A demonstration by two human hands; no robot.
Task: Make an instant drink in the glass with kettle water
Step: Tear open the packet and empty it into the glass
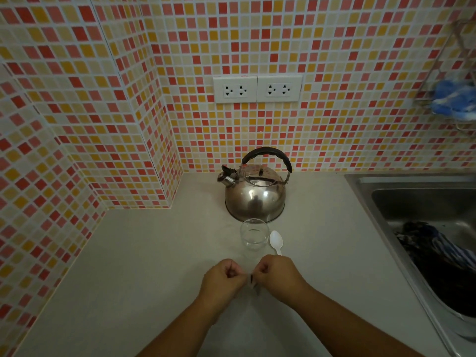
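Glass (253,237), clear and empty as far as I can see, stands upright on the pale counter (144,253), just in front of the steel kettle (255,191) and close to touching its base in my view, though I cannot tell whether they meet. A white plastic spoon (276,241) lies just beside the glass on its right, bowl pointing away from me, its handle end running under my right hand.

For room, I have a wide bare stretch of counter to the left of the glass, bounded by the tiled wall (77,124), which steps out in a corner at the left rear. To the right the counter ends at the rim of the steel sink (365,191), where a dark striped cloth (438,253) lies in the basin. Behind the kettle, the wall carries two double sockets (257,89); a wire rack with something blue (453,99) hangs at upper right.

Both forearms reach in from the bottom edge and converge near the counter's front, just short of the glass. My left hand (224,278) and right hand (277,275) are curled, knuckles up, fingertips pinched together on a small dark item (252,279) between them, most likely a sachet, though it is too small and blurred to say for sure. Each hand grips one side of it.
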